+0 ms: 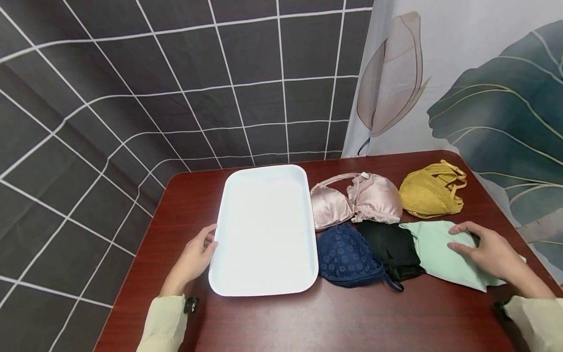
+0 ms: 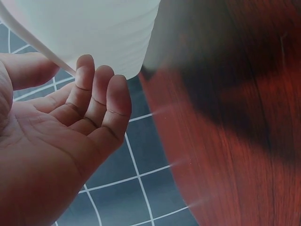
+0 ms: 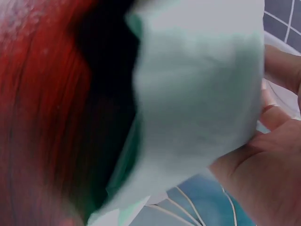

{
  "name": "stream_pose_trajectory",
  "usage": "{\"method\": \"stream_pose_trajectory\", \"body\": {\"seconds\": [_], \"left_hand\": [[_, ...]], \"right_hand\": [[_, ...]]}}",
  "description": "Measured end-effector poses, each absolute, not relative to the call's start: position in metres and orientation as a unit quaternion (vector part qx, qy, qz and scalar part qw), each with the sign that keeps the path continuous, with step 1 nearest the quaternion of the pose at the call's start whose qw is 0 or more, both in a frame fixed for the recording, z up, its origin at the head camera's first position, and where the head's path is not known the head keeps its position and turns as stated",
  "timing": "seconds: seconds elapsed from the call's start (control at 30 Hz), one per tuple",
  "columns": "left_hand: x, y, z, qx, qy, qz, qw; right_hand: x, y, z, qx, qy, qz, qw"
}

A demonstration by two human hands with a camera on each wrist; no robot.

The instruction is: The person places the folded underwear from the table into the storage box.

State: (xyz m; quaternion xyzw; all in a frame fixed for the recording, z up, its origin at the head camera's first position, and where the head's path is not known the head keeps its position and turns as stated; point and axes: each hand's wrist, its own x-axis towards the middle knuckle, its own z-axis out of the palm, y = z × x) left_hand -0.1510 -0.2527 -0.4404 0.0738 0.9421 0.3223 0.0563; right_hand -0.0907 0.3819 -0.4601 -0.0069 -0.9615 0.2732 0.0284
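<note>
A white tray [image 1: 264, 288] lies on the table. My left hand [image 1: 200, 254] is at its left edge, thumb and loosely bent fingers against the outer side. In the left wrist view the fingertips [image 2: 117, 94] overlap the tray's outer wall [image 2: 117, 33]. On the right, my right hand [image 1: 492, 252] is over a mint-green folded garment [image 1: 440, 254], thumb and index finger spread apart on its upper side. The right wrist view shows the mint-green garment [image 3: 197, 94] close up, hiding some of the right hand's fingers [image 3: 282, 66].
A navy lace bra [image 1: 349, 256] and a black folded garment [image 1: 387, 247] lie between the tray and the mint-green one. Behind them are a pink satin bra [image 1: 378, 198] and a mustard-yellow bra [image 1: 426, 193]. A dark checked curtain [image 1: 246, 58] hangs along the table's back.
</note>
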Motion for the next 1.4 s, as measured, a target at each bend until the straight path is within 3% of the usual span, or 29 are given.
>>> {"method": "stream_pose_trajectory", "body": {"seconds": [0.43, 0.83, 1.13, 1.4], "left_hand": [[-0.151, -0.257, -0.443, 0.078, 0.941, 0.326, 0.047], [-0.148, -0.257, -0.443, 0.081, 0.939, 0.332, 0.040], [-0.148, -0.256, -0.443, 0.078, 0.937, 0.336, 0.049], [-0.149, -0.255, -0.444, 0.079, 0.937, 0.337, 0.046]], "right_hand": [[-0.080, 0.380, -0.422, -0.039, -0.955, 0.259, 0.142], [-0.094, 0.332, -0.377, -0.042, -0.932, 0.302, 0.195], [-0.106, 0.293, -0.360, 0.034, -0.903, 0.363, 0.226], [-0.132, 0.243, -0.361, 0.157, -0.890, 0.356, 0.236]]}}
